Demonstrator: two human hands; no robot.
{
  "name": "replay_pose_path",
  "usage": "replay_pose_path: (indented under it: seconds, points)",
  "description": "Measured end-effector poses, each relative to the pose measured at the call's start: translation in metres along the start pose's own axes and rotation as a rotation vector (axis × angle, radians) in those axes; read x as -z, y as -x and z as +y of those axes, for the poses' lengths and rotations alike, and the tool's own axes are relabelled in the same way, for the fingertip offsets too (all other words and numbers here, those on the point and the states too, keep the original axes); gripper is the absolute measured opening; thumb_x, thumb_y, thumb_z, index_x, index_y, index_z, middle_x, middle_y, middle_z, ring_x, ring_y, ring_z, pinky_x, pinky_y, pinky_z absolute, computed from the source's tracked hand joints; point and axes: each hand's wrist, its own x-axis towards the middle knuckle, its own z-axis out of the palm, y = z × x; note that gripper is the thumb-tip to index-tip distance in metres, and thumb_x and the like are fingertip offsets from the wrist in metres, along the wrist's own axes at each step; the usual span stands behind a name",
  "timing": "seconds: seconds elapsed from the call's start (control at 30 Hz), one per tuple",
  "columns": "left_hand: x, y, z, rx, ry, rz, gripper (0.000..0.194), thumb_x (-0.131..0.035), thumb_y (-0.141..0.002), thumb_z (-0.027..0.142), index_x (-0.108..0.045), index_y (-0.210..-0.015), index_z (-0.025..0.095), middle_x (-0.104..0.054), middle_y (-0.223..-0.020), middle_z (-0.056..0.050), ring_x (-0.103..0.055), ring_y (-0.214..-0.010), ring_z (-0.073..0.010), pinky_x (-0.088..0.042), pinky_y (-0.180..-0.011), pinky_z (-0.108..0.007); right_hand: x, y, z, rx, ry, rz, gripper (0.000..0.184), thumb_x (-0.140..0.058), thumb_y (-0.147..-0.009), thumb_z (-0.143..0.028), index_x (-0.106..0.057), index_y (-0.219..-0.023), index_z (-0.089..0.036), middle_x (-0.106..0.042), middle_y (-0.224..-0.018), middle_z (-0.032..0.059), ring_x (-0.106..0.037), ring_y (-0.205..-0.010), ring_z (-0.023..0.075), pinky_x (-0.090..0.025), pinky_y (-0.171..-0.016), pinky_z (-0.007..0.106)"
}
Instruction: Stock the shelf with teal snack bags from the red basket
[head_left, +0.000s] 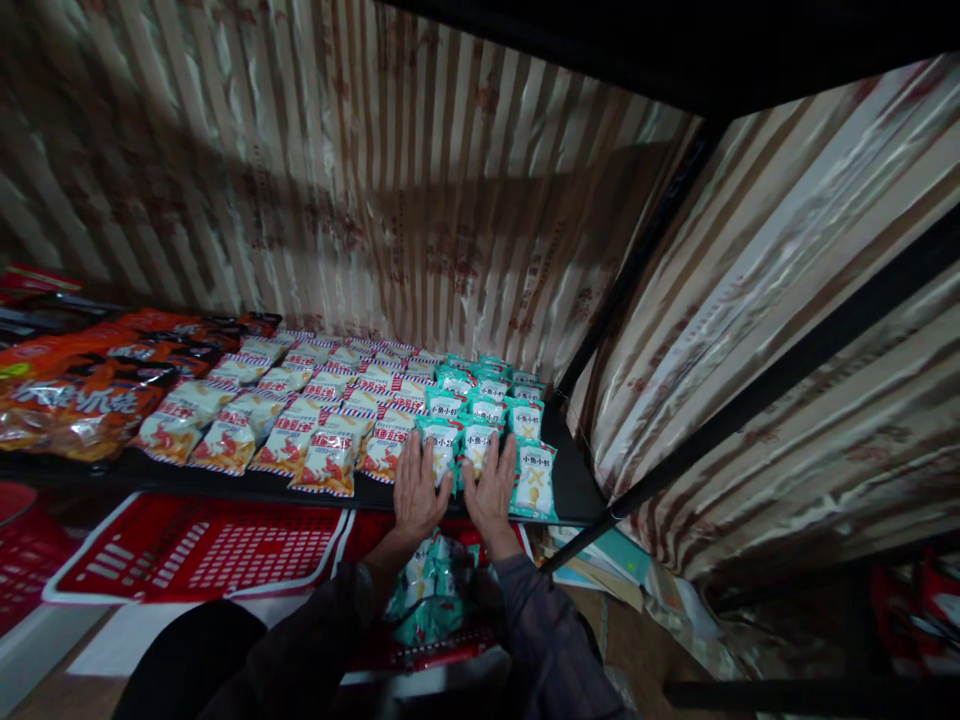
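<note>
Rows of small teal snack packets (pixel 480 400) lie flat at the right end of a black shelf (pixel 574 485). My left hand (pixel 416 490) rests palm down on the front teal packet of one row, fingers stretched out. My right hand (pixel 491 490) lies flat on the neighbouring front packet, fingers spread. Another teal packet (pixel 534 478) sits just right of my right hand at the shelf's front edge. Neither hand grips anything.
Left of the teal rows lie white-and-red snack packets (pixel 322 420), then large orange bags (pixel 75 390). Below the shelf are red plastic baskets (pixel 202 550), one holding more teal packets (pixel 431 590). Striped shiny curtain (pixel 420 200) backs the shelf; black frame bars (pixel 780 375) run at right.
</note>
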Motion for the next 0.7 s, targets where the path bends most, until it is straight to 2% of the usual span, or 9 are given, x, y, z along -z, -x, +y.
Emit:
replay_pose_path:
  seconds: [0.13,0.2,0.27,0.37,0.43,0.5,0.6,0.7]
  points:
    - [0.009,-0.016,-0.001,0.000,0.035,-0.015,0.058,-0.044,-0.093,0.033,-0.034,-0.147,0.015,-0.025,-0.158,-0.017,-0.021,-0.147,-0.0290,-0.027,-0.116,-0.050,0.012,-0.012,-0.003,0.016,-0.057,-0.007,0.063,-0.027,-0.099,-0.043,-0.021,-0.151,-0.009,-0.016,-0.159,0.0215,-0.012,-0.149,0.0289,-0.027,-0.114,0.056]
    - [0.010,-0.037,-0.007,0.027,0.047,-0.034,0.055,-0.040,-0.094,0.033,-0.037,-0.146,0.015,-0.026,-0.158,-0.016,-0.021,-0.147,-0.0278,-0.026,-0.117,-0.050,0.019,-0.029,0.000,-0.009,-0.092,0.003,0.062,-0.023,-0.099,-0.043,-0.024,-0.150,-0.008,-0.020,-0.159,0.0198,-0.013,-0.149,0.0262,-0.025,-0.116,0.052]
    - [0.006,-0.068,-0.018,0.098,0.057,-0.065,0.053,-0.037,-0.094,0.033,-0.041,-0.144,0.014,-0.033,-0.155,-0.014,-0.024,-0.146,-0.0274,-0.028,-0.117,-0.050,0.022,-0.053,0.007,-0.050,-0.137,-0.012,0.060,-0.020,-0.099,-0.043,-0.029,-0.149,-0.010,-0.030,-0.155,0.0175,-0.020,-0.147,0.0239,-0.025,-0.117,0.049]
    - [-0.011,-0.118,-0.038,0.144,0.038,-0.239,0.051,-0.039,-0.089,0.029,-0.052,-0.135,0.011,-0.050,-0.144,-0.015,-0.037,-0.140,-0.0292,-0.030,-0.116,-0.051,0.020,-0.092,0.025,-0.116,-0.196,-0.092,0.059,-0.022,-0.098,-0.042,-0.036,-0.145,-0.010,-0.043,-0.149,0.0171,-0.037,-0.140,0.0231,-0.030,-0.115,0.046]
    - [-0.025,-0.148,-0.049,0.088,0.019,-0.374,0.051,-0.041,-0.084,0.022,-0.056,-0.132,0.015,-0.059,-0.134,-0.012,-0.046,-0.133,-0.0277,-0.028,-0.116,-0.050,0.015,-0.115,0.039,-0.110,-0.176,-0.130,0.058,-0.026,-0.096,-0.040,-0.041,-0.143,-0.009,-0.047,-0.146,0.0172,-0.041,-0.138,0.0236,-0.031,-0.114,0.046]
    - [-0.039,-0.171,-0.057,0.055,0.000,-0.447,0.054,-0.042,-0.081,0.018,-0.056,-0.132,0.018,-0.063,-0.129,-0.009,-0.051,-0.128,-0.0265,-0.031,-0.114,-0.049,0.010,-0.133,0.051,-0.092,-0.140,-0.169,0.057,-0.028,-0.095,-0.037,-0.044,-0.141,-0.009,-0.049,-0.144,0.0167,-0.042,-0.137,0.0237,-0.031,-0.114,0.045]
    - [-0.054,-0.191,-0.062,0.001,-0.024,-0.482,0.054,-0.043,-0.078,0.015,-0.060,-0.129,0.022,-0.066,-0.125,-0.009,-0.053,-0.124,-0.0266,-0.031,-0.113,-0.050,0.001,-0.155,0.063,-0.071,-0.059,-0.230,0.056,-0.029,-0.094,-0.034,-0.045,-0.139,-0.006,-0.050,-0.143,0.0180,-0.046,-0.134,0.0250,-0.034,-0.112,0.044]
    - [-0.064,-0.199,-0.064,-0.007,-0.045,-0.528,0.050,-0.045,-0.080,0.015,-0.064,-0.125,0.025,-0.065,-0.127,-0.009,-0.051,-0.127,-0.0283,-0.032,-0.111,-0.052,-0.009,-0.172,0.071,-0.054,-0.004,-0.244,0.054,-0.031,-0.093,-0.032,-0.047,-0.138,-0.007,-0.052,-0.140,0.0191,-0.049,-0.131,0.0271,-0.037,-0.109,0.045]
